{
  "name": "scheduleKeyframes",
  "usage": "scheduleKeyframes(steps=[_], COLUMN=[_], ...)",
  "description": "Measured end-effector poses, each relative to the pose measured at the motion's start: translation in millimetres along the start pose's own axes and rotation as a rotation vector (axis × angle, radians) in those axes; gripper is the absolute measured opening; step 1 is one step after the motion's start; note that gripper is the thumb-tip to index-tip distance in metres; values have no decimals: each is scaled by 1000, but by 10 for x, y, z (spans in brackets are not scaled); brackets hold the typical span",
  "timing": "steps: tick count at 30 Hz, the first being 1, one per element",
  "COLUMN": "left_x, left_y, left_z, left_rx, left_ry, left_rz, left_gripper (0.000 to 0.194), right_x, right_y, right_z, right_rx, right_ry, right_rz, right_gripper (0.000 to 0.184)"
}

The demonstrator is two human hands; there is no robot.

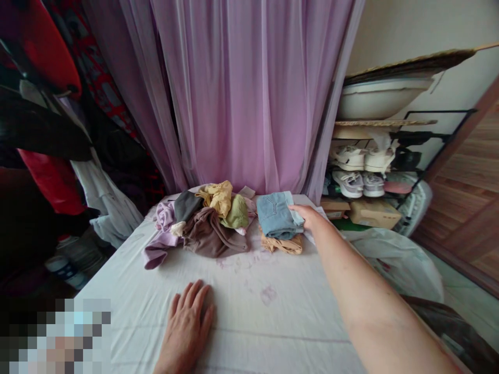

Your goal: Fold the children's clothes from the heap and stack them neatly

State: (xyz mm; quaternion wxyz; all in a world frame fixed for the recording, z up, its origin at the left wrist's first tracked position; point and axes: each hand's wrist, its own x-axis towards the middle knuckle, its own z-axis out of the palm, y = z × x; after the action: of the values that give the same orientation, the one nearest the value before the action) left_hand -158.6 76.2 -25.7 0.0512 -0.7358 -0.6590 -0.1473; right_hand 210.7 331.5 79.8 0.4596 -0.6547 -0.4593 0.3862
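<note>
Denim [277, 214] sat folded in pale blue on top of a folded tan garment [281, 244], and my right hand [306, 217] lay stretched open against its right edge, fingers [298, 209] extended, with no clear grip. My left hand [187, 323] rested open and empty, palm down on the white bed sheet [265, 332]. Just beside the stack, a loose heap of clothes [210, 234] in brown, mustard, green, grey and lilac lay bunched before a sheer lilac curtain [234, 93]. Shoes [349, 158] sat on a black metal rack [436, 111] to my right.
</note>
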Motion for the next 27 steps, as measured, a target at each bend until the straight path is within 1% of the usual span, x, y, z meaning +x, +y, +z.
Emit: scheduleKeyframes(steps=[2, 4, 7, 8, 9, 11, 13, 14, 15, 16, 19, 20, 23, 27], left_x=[-10, -12, -3, 2, 7, 15, 18, 17, 14, 11, -3, -7, -10, 1], left_y=[-12, -16, -9, -4, 0, 7, 11, 11, 10, 7, -11, -20, -44, -32], left_z=[17, 22, 15, 10, 5, -4, -6, -4, 0, 6, 31, 39, 45, 17], left_rx=[11, 14, 4, 1, -3, -7, -8, -8, -8, -7, -5, -4, -5, -7], left_ry=[7, 6, -12, -19, -25, -34, -35, -31, -27, -22, -8, -5, -15, -49], left_rz=[2, 3, -5, -12, -18, -24, -23, -23, -22, -21, -12, -8, -1, -2], left_gripper=[43, 44, 45, 45, 45, 45, 46, 46, 46, 46, 46, 46, 46, 47], right_x=[57, 70, -22, -83, -153, -296, -395, -414, -413, -393, -265, -220, -131, -137], right_y=[83, 112, 44, 1, -47, -135, -186, -188, -172, -136, 51, 121, 268, 269], right_z=[35, 37, 39, 56, 87, 182, 298, 351, 398, 435, 492, 498, 497, 493], right_rx=[-126, -266, -426, -499, -591, -822, -993, -1032, -1053, -1065, -1062, -1056, -1053, -1088], right_ry=[45, 101, 170, 191, 211, 227, 154, 96, 35, -20, -125, -150, -192, -213], right_rz=[25, 13, -27, -75, -155, -401, -631, -683, -687, -653, -478, -448, -449, -449], right_gripper=[19, 19, 28, 32, 35, 40, 43, 44, 45, 49, 60, 62, 62, 61])
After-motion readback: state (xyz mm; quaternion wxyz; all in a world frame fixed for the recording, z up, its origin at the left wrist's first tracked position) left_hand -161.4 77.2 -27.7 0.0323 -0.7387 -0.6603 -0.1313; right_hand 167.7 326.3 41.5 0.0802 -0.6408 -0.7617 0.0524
